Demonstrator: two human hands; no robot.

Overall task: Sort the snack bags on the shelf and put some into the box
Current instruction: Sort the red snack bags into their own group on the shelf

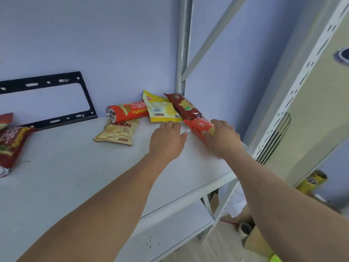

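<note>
On the white shelf (75, 176), snack bags lie in a cluster at the back right. My right hand (222, 138) grips a bright red bag (198, 125) near the shelf's right edge. My left hand (168, 140) hovers just left of it, fingers relaxed, holding nothing. Behind them lie a dark red bag (184, 105), a yellow bag (160, 110), a red-orange bag (128, 111) and a beige bag (117, 133). Two more red bags (11, 144) sit at the far left edge.
A black metal bracket (47, 99) leans on the blue wall behind the shelf. White shelf uprights (184, 53) stand at the back right and the front right. A lower shelf (170, 229) and a cardboard box (258, 242) show below right.
</note>
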